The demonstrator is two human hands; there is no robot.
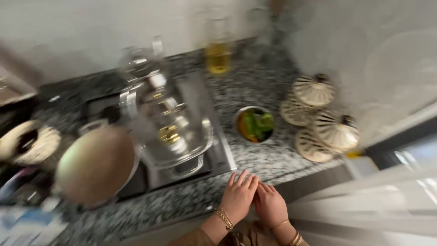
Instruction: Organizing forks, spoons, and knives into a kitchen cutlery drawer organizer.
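My left hand [238,197] and right hand [270,205] rest side by side on the front edge of the speckled grey granite counter [268,157], fingers extended and flat, holding nothing. I judge this a pause between handling steps; any next grasp calls for a forward reach. Nearest ahead stands the small round steel bowl of green and orange vegetables [255,124], upright, opening upward, with no long axis. Left of it sits the glass-lidded steel pot [175,136].

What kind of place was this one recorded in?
Most likely a home kitchen: a speckled stone counter with a stove, pots on it, and a small bowl of vegetables beside it.
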